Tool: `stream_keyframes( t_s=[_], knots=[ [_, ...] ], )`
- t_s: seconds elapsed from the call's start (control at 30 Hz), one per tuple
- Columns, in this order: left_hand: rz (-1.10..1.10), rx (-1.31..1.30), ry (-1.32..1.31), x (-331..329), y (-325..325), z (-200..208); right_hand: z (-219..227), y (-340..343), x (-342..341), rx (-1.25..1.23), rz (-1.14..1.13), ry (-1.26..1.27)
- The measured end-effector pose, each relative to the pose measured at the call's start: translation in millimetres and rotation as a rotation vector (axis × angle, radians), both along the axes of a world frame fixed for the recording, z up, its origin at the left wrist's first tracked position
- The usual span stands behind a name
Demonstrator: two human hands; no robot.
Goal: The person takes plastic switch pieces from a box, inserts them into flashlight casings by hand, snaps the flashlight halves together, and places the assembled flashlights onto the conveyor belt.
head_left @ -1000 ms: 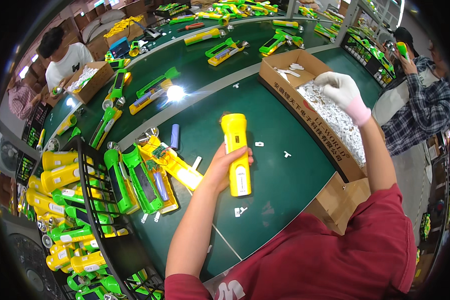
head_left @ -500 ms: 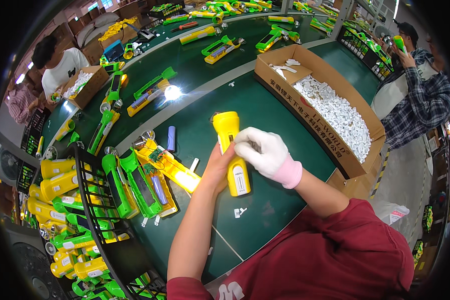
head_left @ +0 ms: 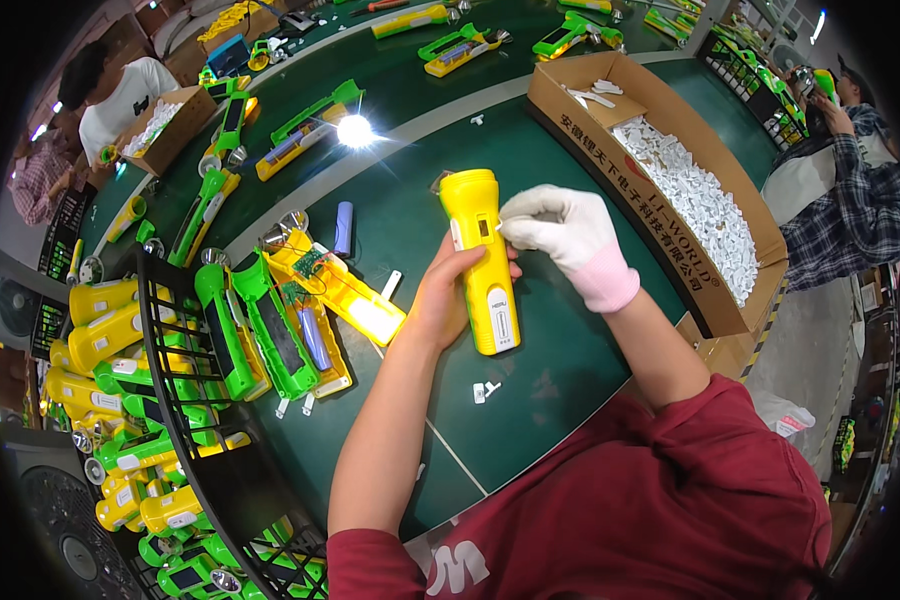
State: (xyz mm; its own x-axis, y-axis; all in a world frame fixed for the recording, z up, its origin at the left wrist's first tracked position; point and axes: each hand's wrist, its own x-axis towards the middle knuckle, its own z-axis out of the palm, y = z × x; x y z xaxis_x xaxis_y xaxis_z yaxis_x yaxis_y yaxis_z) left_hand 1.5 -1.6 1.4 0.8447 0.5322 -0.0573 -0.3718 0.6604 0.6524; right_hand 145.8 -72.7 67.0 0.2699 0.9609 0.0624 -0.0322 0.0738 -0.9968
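Note:
A yellow flashlight (head_left: 485, 262) stands roughly upright in my bare left hand (head_left: 448, 290), whose fingers wrap round its body from the left. The flashlight has a small dark slot below its head and a white-and-grey panel lower down. My right hand (head_left: 570, 240), in a white glove with a pink cuff, is closed in a pinch just right of the slot. A tiny pale bit shows at its fingertips, too small against the glove to name. Two small white plastic pieces (head_left: 485, 391) lie on the green table below the flashlight.
Left of my arm lie an opened yellow flashlight shell (head_left: 355, 300), green casings (head_left: 275, 335) and a purple battery cell (head_left: 344, 230). A black rack (head_left: 175, 400) holds many flashlights. Right stands a cardboard box (head_left: 630, 205) of white pieces. One lit lamp (head_left: 355, 131) glares. Co-workers stand at both sides.
My right hand has drawn back to the right of the flashlight, uncovering the slot. The flashlight and my left hand have shifted slightly up and right in view.

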Motion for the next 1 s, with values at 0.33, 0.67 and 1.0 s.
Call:
stream_keyframes(
  t_s=[0.33,0.67,1.0],
  knots=[
    [-0.052,0.079,0.01,4,0,3,26,17,18,-0.153,0.305,-0.311],
    [-0.033,0.092,0.043,-1,-5,3,30,25,8,-0.065,0.23,-0.876],
    [0.002,0.093,-0.002,7,-2,3,-21,21,-4,-0.106,-0.168,-0.446]
  ],
)
